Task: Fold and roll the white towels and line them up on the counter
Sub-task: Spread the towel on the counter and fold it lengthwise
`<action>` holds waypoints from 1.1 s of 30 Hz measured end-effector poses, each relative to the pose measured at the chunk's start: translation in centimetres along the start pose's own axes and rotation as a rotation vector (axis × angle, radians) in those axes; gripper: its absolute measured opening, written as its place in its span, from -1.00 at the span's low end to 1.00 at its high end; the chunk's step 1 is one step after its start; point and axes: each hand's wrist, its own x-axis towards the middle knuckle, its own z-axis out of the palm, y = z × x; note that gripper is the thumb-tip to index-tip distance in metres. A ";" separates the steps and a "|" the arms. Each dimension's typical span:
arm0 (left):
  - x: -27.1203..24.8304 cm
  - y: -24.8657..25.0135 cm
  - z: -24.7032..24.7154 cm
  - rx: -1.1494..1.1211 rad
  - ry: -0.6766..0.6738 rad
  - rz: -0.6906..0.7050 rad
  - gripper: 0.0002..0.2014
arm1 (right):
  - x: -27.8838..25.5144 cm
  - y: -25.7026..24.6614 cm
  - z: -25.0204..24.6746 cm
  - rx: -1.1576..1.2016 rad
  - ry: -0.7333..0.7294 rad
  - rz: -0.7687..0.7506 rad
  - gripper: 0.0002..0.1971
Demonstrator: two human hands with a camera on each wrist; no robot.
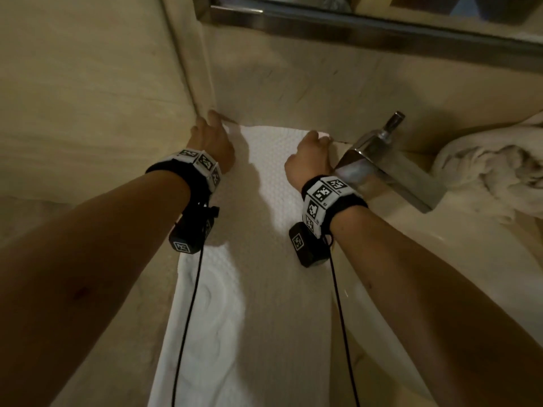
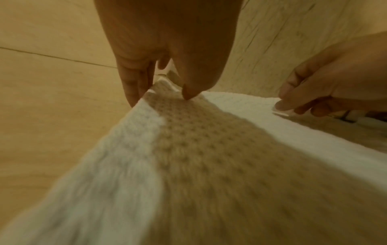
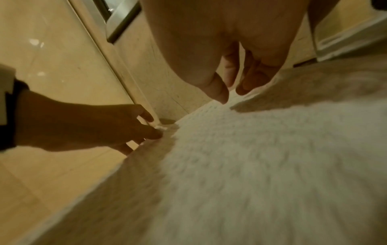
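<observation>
One white waffle-weave towel (image 1: 264, 289) lies stretched lengthwise on the beige counter (image 1: 88, 160). It runs from the back wall toward me and drops over the near edge. My left hand (image 1: 214, 120) pinches its far left corner, close to the wall corner. In the left wrist view the thumb and fingers (image 2: 134, 92) close on the towel (image 2: 209, 165) there. My right hand (image 1: 320, 140) pinches the far right corner beside the faucet; the left wrist view shows this right hand (image 2: 289, 106) with its thumb on top of the corner. The towel (image 3: 251, 165) fills the right wrist view, blurred.
A chrome faucet (image 1: 390, 168) stands just right of my right hand, over the white sink basin (image 1: 411, 259). A heap of crumpled white towels (image 1: 493, 171) lies at the far right. A metal mirror frame (image 1: 352, 22) runs along the back wall; a side wall closes the left.
</observation>
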 end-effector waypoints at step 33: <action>-47.1 -18.5 12.4 -0.780 -0.180 -0.273 -0.47 | -48.0 16.0 12.1 0.659 0.164 0.596 -0.23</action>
